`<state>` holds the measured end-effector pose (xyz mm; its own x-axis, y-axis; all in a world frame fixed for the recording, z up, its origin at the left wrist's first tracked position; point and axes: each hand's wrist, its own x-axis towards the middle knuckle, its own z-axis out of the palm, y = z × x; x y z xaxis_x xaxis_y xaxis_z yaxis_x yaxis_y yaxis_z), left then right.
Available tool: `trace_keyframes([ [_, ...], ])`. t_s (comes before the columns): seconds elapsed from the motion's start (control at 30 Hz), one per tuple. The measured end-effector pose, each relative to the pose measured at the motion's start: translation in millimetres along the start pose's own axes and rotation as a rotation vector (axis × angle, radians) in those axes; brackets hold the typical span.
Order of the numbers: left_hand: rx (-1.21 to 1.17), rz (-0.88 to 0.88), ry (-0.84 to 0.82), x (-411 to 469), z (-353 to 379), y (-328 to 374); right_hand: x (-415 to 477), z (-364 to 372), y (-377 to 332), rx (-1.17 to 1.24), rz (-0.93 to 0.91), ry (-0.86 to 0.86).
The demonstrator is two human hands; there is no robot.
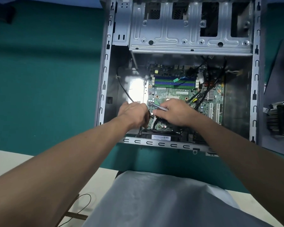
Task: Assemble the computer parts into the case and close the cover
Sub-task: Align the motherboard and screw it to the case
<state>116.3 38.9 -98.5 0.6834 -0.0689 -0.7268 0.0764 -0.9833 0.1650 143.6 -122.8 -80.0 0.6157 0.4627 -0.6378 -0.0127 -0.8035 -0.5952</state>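
Observation:
An open grey computer case [103, 82] lies flat on a green mat. Its green motherboard [170, 92] sits inside, with blue and green memory slots [175, 81] and loose black cables [203, 94]. My left hand [133, 113] is curled over the board's near left edge; what its fingers hold is hidden. My right hand [174, 112] grips a thin silver screwdriver [159, 107] that points left across the board. A black fan [159, 134] sits at the case's near wall, below both hands.
A metal drive cage [187, 30] fills the far half of the case. A heatsink with cooler [279, 120] lies on the mat to the right of the case. A thin black cable [82, 205] loops on the white table edge near me.

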Motion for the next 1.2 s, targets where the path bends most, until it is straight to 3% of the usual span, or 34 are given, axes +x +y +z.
trace_keyframes([
  [0.3, -0.049, -0.005, 0.015, 1, 0, -2, -20, -26, -8, -0.135, -0.107, -0.156],
  [0.53, 0.004, 0.014, 0.048, 5, -3, 0, -16, -17, -25, -0.086, -0.194, 0.098],
  [0.83, -0.007, 0.015, -0.012, 2, -8, -1, -8, -2, -29, -0.201, -0.217, 0.074],
  [1.03, 0.128, 0.097, 0.019, -3, -9, 7, -8, -2, -28, -0.225, -0.210, 0.046],
  [1.2, 0.090, 0.078, 0.041, 0, -6, 3, -8, 2, -27, -0.213, -0.190, 0.049],
])
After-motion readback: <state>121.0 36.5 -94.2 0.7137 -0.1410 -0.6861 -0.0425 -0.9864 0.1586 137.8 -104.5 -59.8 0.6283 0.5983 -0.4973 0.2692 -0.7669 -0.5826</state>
